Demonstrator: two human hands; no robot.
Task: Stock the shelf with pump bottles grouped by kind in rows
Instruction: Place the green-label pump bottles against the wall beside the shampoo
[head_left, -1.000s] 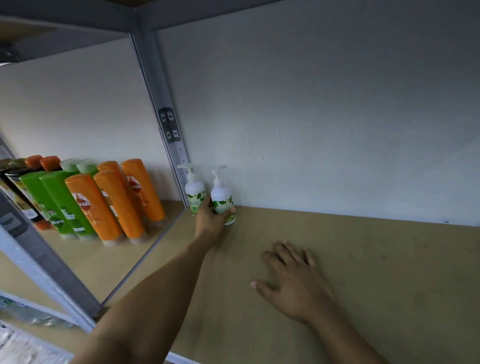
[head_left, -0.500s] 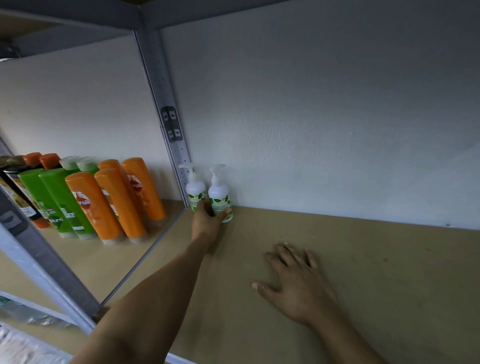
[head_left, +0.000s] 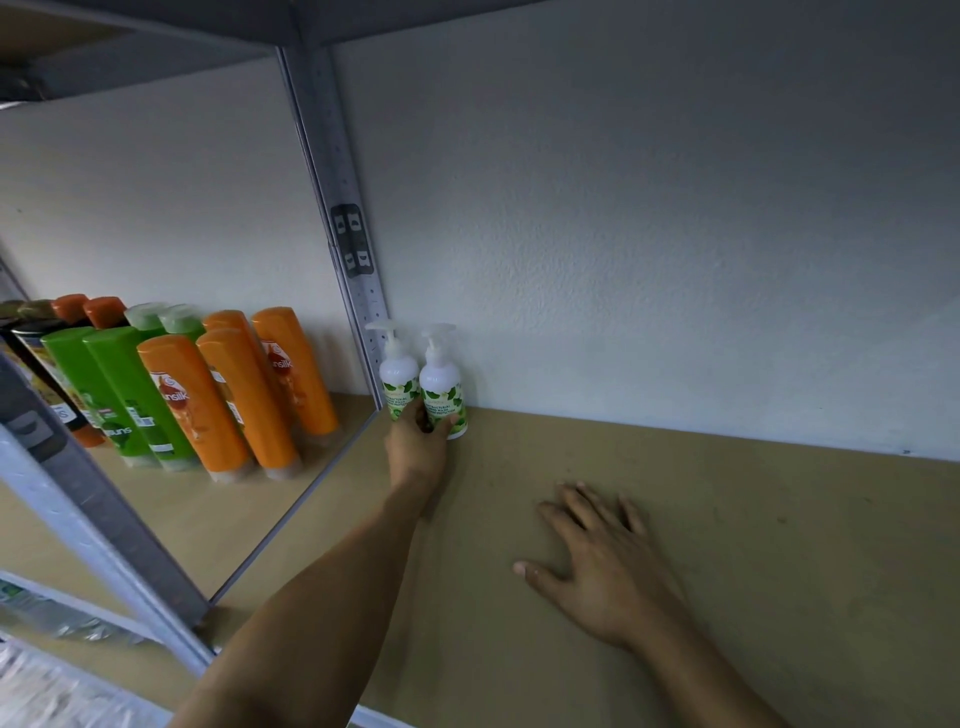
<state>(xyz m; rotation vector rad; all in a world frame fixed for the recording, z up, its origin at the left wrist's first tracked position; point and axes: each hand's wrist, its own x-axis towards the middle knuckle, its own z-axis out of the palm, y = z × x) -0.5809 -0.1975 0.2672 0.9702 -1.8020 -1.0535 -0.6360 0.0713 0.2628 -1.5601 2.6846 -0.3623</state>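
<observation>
Two in so far: left pump bottle (head_left: 397, 371) and right pump bottle (head_left: 441, 382), same kind, white with green leaf labels, upright and touching, far left corner of the shelf board (head_left: 727, 519), against the wall beside the upright post (head_left: 332, 208). Left hand (head_left: 418, 441) is curled round the right one's base. Right hand (head_left: 597, 566) lies flat on the board, nearer and to the right, fingers spread, holding nothing. Only these two show here, so I'd judge the row barely started. Orange bottles (head_left: 234, 395) and green bottles (head_left: 104, 384) fill the bay on the left.

Plain white wall (head_left: 675, 234) — evenly lit.
</observation>
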